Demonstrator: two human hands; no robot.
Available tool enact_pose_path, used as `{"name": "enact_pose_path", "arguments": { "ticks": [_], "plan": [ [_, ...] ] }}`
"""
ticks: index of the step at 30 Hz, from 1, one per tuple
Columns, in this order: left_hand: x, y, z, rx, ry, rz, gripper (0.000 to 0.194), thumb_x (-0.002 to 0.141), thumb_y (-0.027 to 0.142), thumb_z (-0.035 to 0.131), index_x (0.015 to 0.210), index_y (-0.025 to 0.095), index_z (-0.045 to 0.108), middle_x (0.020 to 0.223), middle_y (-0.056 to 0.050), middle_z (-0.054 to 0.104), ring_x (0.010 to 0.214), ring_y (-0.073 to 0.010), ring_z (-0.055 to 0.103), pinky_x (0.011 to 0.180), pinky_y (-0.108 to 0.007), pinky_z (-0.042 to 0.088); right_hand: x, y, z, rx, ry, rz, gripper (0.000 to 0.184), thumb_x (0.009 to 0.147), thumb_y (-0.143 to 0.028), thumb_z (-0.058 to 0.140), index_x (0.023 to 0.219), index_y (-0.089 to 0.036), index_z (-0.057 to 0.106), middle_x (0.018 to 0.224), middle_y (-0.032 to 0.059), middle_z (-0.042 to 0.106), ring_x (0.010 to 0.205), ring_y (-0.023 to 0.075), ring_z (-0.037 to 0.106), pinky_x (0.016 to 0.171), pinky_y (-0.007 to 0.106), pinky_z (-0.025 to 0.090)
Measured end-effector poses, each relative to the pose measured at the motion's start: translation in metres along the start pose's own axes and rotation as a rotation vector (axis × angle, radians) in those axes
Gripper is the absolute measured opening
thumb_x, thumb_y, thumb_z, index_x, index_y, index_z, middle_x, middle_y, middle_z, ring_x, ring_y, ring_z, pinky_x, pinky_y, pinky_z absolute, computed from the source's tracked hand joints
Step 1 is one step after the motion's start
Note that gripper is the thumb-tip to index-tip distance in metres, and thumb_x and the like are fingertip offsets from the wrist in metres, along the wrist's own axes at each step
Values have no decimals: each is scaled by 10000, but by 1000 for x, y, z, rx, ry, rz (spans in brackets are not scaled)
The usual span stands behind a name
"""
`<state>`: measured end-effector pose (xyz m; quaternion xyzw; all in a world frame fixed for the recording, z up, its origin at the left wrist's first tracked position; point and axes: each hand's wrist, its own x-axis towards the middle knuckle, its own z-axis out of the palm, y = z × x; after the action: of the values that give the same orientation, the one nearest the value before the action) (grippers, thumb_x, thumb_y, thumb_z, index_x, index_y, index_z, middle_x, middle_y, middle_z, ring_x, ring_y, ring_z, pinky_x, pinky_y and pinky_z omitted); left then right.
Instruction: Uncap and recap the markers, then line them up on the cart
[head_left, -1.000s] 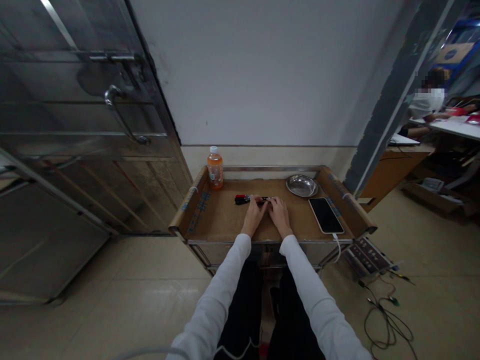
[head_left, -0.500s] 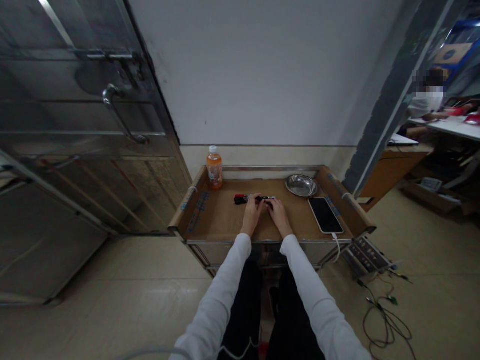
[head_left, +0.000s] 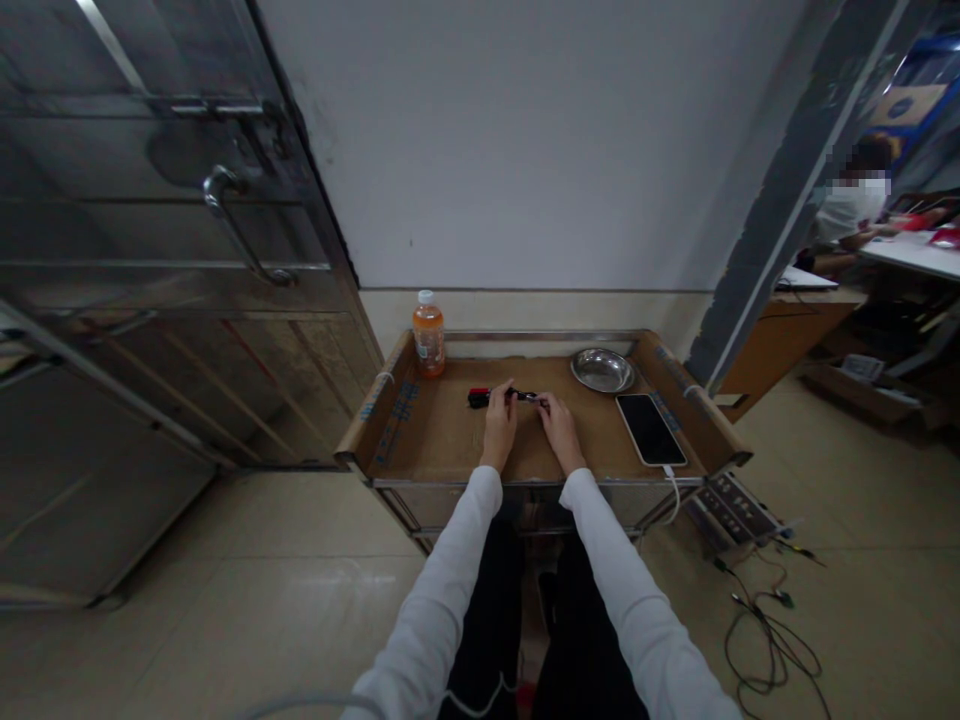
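Note:
A small cart topped with brown cardboard stands in front of me. Both my hands rest on it near the middle. My left hand pinches a thin dark pen-like tool with a red and black end. My right hand has its fingers closed on the other tip of the same tool. The tool lies nearly flat, just above the cardboard.
An orange drink bottle stands at the back left corner. A shallow metal bowl sits at the back right, with a black phone on a white cable beside it. A metal door is on the left. Cables lie on the floor at right. A seated person is far right.
My left hand has drawn back slightly and its fingers have narrowed to a pinch on the tool. The right hand stays almost where it was.

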<state>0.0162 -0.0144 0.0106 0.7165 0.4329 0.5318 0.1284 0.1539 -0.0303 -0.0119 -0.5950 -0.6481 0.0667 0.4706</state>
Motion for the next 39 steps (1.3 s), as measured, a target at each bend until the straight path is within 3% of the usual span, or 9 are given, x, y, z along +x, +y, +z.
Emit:
{"name": "enact_pose_path", "arguments": {
  "ticks": [13,24,30,36,39],
  "plan": [
    [1,-2,3,-6,69,-30,211,962,251,389,1117,173,507,1088,-114,569,1029,-188,576,925,-364,476,-1,3,-2,-239,89,53,259,953,-204,370,1016,-165,619,1011,105,664,933,222,547,844,332,395],
    [1,-4,4,16,53,-85,157,956,237,406,1060,178,507,1064,-106,559,998,-196,582,892,-354,479,-2,3,-1,-445,-6,45,277,947,-206,412,1020,-188,679,954,113,636,907,234,513,794,337,348],
    [2,-4,3,-16,-27,-81,133,944,198,427,1037,182,522,1046,-95,579,996,-190,575,919,-350,461,-2,-2,-3,-426,-31,30,241,948,-217,428,957,-186,667,955,104,655,926,235,536,796,336,342],
    [1,-5,4,-31,-203,-54,137,930,187,458,1035,185,546,1064,-90,600,1021,-196,579,946,-347,445,0,-5,-9,-210,143,41,295,973,-305,361,971,-187,631,997,91,668,952,220,560,840,329,358],
    [-1,-7,6,-19,-332,-51,118,916,207,499,1014,192,563,1028,-67,613,981,-190,601,901,-328,467,0,-7,-9,-142,148,47,317,976,-329,341,977,-191,625,1008,90,677,966,216,576,859,333,369]
  ]
}}
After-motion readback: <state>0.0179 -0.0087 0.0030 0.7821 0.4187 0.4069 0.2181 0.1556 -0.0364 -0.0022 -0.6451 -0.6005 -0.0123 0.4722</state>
